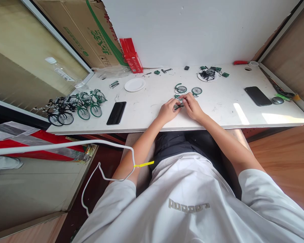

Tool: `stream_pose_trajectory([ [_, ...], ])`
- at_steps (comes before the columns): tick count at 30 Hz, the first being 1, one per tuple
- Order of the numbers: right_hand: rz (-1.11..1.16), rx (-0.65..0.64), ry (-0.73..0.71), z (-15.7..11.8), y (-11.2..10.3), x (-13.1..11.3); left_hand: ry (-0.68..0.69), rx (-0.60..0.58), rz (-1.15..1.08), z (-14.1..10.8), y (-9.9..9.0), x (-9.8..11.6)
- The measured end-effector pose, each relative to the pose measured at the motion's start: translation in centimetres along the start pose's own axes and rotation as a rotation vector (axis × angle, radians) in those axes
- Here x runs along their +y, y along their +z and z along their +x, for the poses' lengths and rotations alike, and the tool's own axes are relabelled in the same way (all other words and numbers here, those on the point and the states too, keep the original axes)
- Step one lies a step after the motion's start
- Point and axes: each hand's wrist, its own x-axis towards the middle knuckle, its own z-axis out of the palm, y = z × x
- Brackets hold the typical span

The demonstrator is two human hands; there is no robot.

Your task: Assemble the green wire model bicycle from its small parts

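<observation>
Close together over the white table's front, both my hands are closed in a pinch around a small dark green model bicycle part. My left hand grips it from the left, and my right hand has its fingertips on its right side. My fingers hide much of the part, so its exact shape is unclear. Just beyond my hands lie a green wheel with a fender, a loose spoked wheel and other green bicycle pieces, partly covered by my right hand.
Several assembled model bicycles stand at the left. Phones lie left and right. Behind are a white plate, a plate of dark parts, a red box and a plastic bottle. A white cable hangs in front.
</observation>
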Motion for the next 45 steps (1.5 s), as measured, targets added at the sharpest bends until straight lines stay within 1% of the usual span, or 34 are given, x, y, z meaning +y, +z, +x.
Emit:
stream_pose_trajectory([
  [3,0.006,0.02,0.0,0.1,0.0,0.0,0.008,0.005,-0.001,0.0,0.1,-0.1],
  [10,0.001,0.127,0.071,0.0,-0.1,0.4,0.003,0.015,0.003,-0.1,0.2,-0.2],
  [19,0.091,0.13,0.048,0.1,0.1,0.3,0.006,0.001,-0.005,-0.1,-0.2,0.2],
  [25,0.148,0.15,0.17,-0.1,-0.2,-0.3,0.005,0.001,0.006,-0.1,0.1,-0.2],
  [28,0.146,0.161,0.187,-0.2,-0.3,-0.6,0.006,0.0,0.013,-0.2,0.2,-0.4],
  [31,0.152,0.179,0.186,-0.2,-0.4,-0.8,0.008,0.0,0.008,-0.2,0.2,-0.4],
  [35,0.14,0.215,0.148,-0.3,-0.2,-0.9,0.018,0.012,-0.001,-0.2,0.2,-0.5],
  [42,0.111,0.275,0.091,-0.3,0.0,-0.3,0.013,0.021,-0.014,-0.2,0.4,-0.7],
  [45,0.128,0.259,0.083,-0.3,-0.1,-0.1,0.015,0.022,-0.014,-0.2,0.4,-0.6],
])
